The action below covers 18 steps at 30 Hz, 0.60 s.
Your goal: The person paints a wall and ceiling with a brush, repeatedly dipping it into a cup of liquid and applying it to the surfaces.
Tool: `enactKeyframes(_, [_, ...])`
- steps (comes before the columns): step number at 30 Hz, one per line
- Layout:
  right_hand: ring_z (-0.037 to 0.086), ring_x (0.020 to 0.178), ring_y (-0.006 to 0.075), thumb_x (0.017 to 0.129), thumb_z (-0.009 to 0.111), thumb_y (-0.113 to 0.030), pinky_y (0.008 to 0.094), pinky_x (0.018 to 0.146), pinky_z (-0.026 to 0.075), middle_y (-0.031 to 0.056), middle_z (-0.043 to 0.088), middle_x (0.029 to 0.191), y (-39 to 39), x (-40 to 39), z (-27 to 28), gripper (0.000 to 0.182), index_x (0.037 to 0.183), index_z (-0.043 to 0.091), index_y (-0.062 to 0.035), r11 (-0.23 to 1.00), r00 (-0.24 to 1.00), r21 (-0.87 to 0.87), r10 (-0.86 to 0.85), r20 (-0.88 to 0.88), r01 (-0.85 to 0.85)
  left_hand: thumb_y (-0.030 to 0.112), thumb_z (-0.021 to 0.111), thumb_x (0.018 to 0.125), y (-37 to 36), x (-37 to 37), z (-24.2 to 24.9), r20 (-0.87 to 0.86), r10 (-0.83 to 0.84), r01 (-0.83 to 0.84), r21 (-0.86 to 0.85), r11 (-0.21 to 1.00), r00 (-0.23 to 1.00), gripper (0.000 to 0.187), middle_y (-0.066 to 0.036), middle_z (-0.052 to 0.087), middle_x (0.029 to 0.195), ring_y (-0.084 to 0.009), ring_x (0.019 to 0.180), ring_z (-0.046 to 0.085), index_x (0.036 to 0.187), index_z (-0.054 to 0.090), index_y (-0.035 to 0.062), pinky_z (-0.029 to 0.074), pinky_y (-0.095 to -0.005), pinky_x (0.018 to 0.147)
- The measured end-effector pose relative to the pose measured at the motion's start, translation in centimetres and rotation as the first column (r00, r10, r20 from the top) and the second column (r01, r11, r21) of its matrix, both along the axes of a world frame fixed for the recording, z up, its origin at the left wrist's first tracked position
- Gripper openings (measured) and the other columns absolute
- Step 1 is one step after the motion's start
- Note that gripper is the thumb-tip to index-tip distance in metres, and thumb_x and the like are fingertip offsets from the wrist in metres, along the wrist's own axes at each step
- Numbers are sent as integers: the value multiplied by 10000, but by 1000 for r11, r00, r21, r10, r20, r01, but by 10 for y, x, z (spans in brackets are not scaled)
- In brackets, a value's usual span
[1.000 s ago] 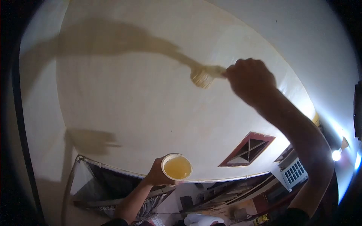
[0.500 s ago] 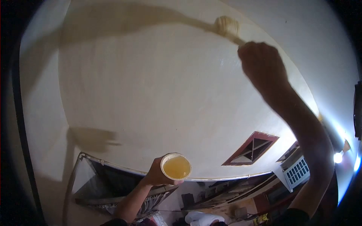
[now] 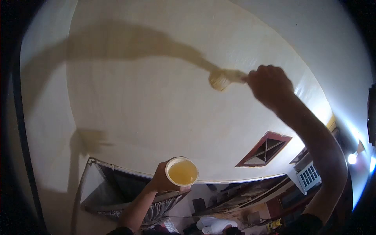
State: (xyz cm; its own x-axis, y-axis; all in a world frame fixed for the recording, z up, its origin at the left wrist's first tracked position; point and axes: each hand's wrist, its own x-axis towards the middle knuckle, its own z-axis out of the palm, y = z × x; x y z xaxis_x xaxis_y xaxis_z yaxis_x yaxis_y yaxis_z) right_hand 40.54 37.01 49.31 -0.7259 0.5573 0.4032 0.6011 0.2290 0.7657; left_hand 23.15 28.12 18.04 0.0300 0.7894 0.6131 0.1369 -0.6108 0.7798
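My right hand (image 3: 270, 86) is raised overhead and grips a paintbrush (image 3: 222, 79) whose pale bristles press against the cream ceiling (image 3: 156, 98). The brush's handle is mostly hidden in my fist. My left hand (image 3: 161, 179) holds up a small white cup (image 3: 181, 172) filled with yellowish liquid, below and left of the brush. Shadows of my arm and the brush stretch across the ceiling to the left.
A red-framed triangular vent (image 3: 264, 149) sits in the wall at right. A curtained opening (image 3: 117, 188) lies lower left. A white grille (image 3: 307, 177) and a bright lamp (image 3: 351, 158) are at far right. Cluttered items (image 3: 231, 211) lie far below.
The brush swept up toward the top of the ceiling half a second ago, then came back down and left to about its earlier spot. The cup stayed nearly still.
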Motion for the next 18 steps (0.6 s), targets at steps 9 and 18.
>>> enactKeyframes(9, [667,616,175,871,587,-233,299,521,552,91,659,716,-9,47,77,173,873,676,-84,746,997,663,-15,-74,60,196,860,519,-10,-3,7,83,-29,32,-34,999,996,643,-73,649,968,-158,873,625,1066,577,12,504,-308,815])
enactKeyframes(18, [651,636,232,823,529,-130,369,579,534,96,623,683,-15,42,-19,139,743,612,-51,994,992,104,29,-125,-16,178,860,514,-5,-2,3,97,-46,50,-37,998,994,650,-75,652,968,-161,867,628,1074,578,6,505,-309,818])
